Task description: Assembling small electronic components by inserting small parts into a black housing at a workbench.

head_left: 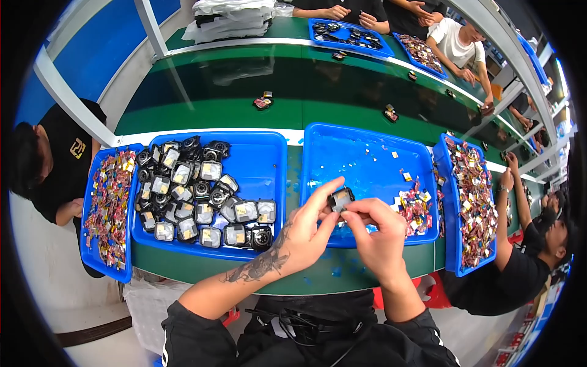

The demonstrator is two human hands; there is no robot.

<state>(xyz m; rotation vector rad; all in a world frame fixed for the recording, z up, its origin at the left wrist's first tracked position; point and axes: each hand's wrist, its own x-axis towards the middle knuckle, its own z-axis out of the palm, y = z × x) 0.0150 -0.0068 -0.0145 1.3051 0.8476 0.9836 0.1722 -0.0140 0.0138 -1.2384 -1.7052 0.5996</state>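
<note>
My left hand (306,235) and my right hand (379,235) meet over the near edge of the middle blue tray (361,156). Between their fingertips they hold one small black square part (340,199) with a pale face. My left thumb and forefinger pinch its left side, and my right fingers press on its lower right. A small pile of shiny red and gold pieces (414,208) lies in that tray just right of my right hand. A tray (269,162) to the left holds several similar black parts (195,196) in rows.
Blue trays of small foil pieces stand at far left (109,205) and far right (474,202). A green conveyor belt (244,92) runs behind, carrying a few loose parts. Other people sit at left, right and across the belt, with more blue trays (351,33) there.
</note>
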